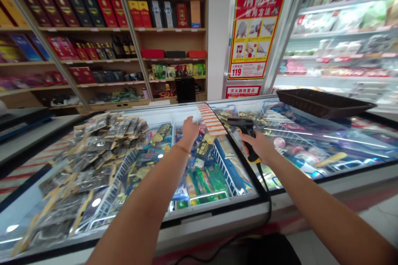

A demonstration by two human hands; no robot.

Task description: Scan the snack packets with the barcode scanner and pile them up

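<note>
My right hand (256,144) is closed around the grip of a black barcode scanner (241,123) with a yellow-edged base. Its black cord (264,180) hangs down over the freezer's front edge. Over the middle freezer basket (222,165), my left hand (190,129) reaches out, fingers apart as far as they show; I see nothing held in it. Close below that hand lie dark blue packs with gold print (202,149). Nearer to me in the same basket are green packs (207,180). Red-and-white striped strips (212,120) lie just right of the left hand.
Many small clear packs with wooden sticks (96,145) are piled on the freezer glass at left. A dark brown tray (323,102) rests on the right freezer section. Shelves of boxes (74,10) stand behind, beside a red fire-hydrant poster (256,31); a lit chiller (342,45) is at right.
</note>
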